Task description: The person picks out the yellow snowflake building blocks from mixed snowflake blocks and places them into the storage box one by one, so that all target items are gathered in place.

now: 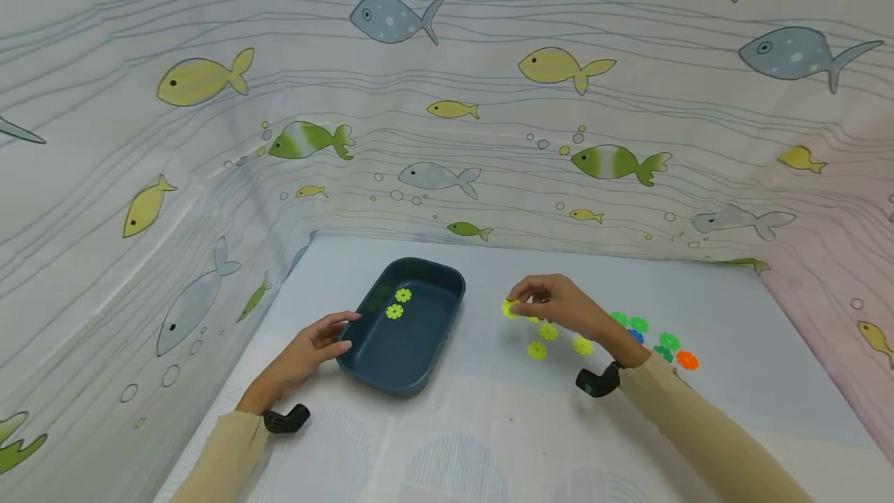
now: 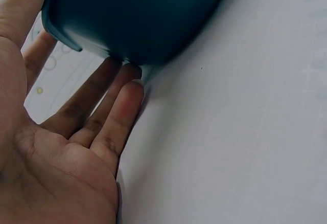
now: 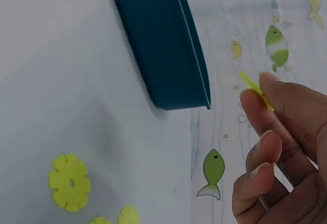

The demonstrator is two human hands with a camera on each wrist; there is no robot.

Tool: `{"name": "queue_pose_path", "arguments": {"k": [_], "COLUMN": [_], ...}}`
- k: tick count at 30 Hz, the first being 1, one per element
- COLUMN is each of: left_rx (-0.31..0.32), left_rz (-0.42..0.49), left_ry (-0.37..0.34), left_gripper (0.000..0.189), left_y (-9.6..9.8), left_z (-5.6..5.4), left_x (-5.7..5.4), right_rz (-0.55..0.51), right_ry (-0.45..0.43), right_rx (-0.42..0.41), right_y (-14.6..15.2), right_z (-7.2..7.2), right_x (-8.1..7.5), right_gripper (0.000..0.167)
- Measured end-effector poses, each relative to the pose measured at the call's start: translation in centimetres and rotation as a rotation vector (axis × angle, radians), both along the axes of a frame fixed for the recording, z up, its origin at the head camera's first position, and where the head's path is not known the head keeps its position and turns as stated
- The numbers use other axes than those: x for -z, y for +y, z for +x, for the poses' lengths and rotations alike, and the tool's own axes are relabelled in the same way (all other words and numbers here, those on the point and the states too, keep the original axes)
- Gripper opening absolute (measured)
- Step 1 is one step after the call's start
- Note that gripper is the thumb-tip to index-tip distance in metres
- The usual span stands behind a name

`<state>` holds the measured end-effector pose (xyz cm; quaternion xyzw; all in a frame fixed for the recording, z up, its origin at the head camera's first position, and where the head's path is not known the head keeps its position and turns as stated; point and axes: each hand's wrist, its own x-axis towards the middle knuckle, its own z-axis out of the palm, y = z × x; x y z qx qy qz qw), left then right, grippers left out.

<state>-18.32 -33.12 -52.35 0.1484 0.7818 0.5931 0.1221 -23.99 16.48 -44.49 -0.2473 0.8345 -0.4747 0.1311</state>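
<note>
Pinching a yellow disc (image 1: 508, 309), the right hand (image 1: 557, 305) hung near the other yellow discs (image 1: 548, 332); the left hand (image 1: 307, 352) rested loose fingers against the blue tray (image 1: 401, 352). Only two discs (image 1: 394, 311) were in; the others, plus green discs (image 1: 669, 341), a blue disc (image 1: 635, 336) and an orange disc (image 1: 687, 361), lay outside on the pale table (image 1: 489, 418), fish-print cloth (image 1: 510, 154) behind.

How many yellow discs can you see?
7: two discs in the tray, one disc in the right hand, four discs on the table, one partly behind that hand. More may be hidden there.
</note>
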Motion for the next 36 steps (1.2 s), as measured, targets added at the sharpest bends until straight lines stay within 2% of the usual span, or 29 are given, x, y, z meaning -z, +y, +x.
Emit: {"name": "queue_pose_path", "arguments": {"k": [10, 17, 24, 36], "left_rx": [-0.009, -0.004, -0.001, -0.016], "left_rz": [0.003, 0.012, 0.023, 0.022], "left_ry": [-0.022, -0.017, -0.026, -0.046], "left_gripper": [0.053, 0.054, 0.053, 0.054], "left_y": [0.2, 0.0, -0.2, -0.2], "left_z": [-0.4, -0.5, -0.5, -0.7], "left_x": [-0.2, 0.0, 0.1, -0.2], "right_rz": [-0.034, -0.028, -0.055, -0.042], "right_ry": [-0.026, 0.006, -0.025, 0.003], "right_rx": [-0.059, -0.084, -0.109, -0.160], "right_y": [-1.5, -2.9, -4.5, -7.5], "right_z": [-1.1, -1.6, -1.9, -3.0], "right_x": [-0.7, -1.2, -1.7, -2.1], "right_gripper": [0.019, 0.018, 0.020, 0.018]}}
